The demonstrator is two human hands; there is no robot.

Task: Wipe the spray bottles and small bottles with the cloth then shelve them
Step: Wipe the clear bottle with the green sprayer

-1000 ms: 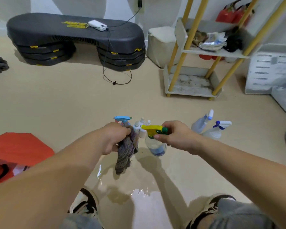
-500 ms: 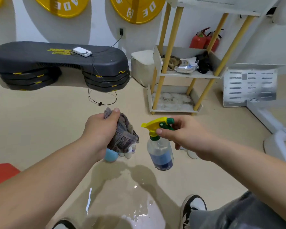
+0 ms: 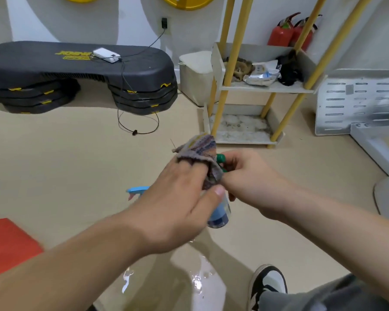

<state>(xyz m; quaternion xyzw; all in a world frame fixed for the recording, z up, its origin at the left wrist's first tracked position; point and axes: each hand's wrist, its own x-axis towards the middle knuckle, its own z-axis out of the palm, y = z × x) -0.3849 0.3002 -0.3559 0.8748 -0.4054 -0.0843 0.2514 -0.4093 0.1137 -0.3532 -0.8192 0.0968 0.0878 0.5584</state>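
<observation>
My right hand (image 3: 254,182) grips the head of a clear spray bottle (image 3: 220,213) with blue liquid, held above the floor; only its green nozzle tip and lower body show. My left hand (image 3: 180,198) holds a striped grey-purple cloth (image 3: 201,153) wrapped over the bottle's trigger head, thumb pressed on the bottle's side. A second spray bottle with a light-blue trigger (image 3: 137,190) peeks out behind my left hand on the floor. The yellow-legged shelf (image 3: 265,89) stands beyond, its bottom tray (image 3: 240,138) holding nothing.
A black step platform (image 3: 81,72) with a white power bank and cable sits at back left. A white bin (image 3: 195,75), red fire extinguishers (image 3: 288,32) and a perforated metal panel (image 3: 355,104) flank the shelf. Red mat (image 3: 7,245) at left; wet patch (image 3: 195,279) and my shoe (image 3: 267,283) below.
My left hand has brought the cloth right and over the bottle's yellow trigger head, covering it. The view has risen, so the other bottles on the floor are mostly hidden.
</observation>
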